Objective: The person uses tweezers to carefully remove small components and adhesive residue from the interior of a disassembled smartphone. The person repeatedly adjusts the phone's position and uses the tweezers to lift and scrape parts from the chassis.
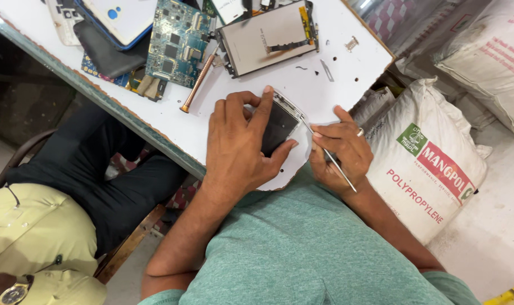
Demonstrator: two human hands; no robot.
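Note:
My left hand [240, 141] presses down on a small phone frame with a dark screen [279, 125] at the near edge of the white table [336, 73], index finger stretched along its top edge and thumb against its lower side. My right hand [339, 149] grips thin metal tweezers [331, 158], whose tip touches the phone's right edge. A ring sits on one finger of that hand.
Farther back lie a larger screen assembly [268, 36], a blue-green circuit board [178, 42], a copper-handled screwdriver [199, 85], a dark phone cover [107, 53] and small metal bits [327, 70]. Another person in a yellow shirt [36, 243] sits left. White sacks [426, 164] stand right.

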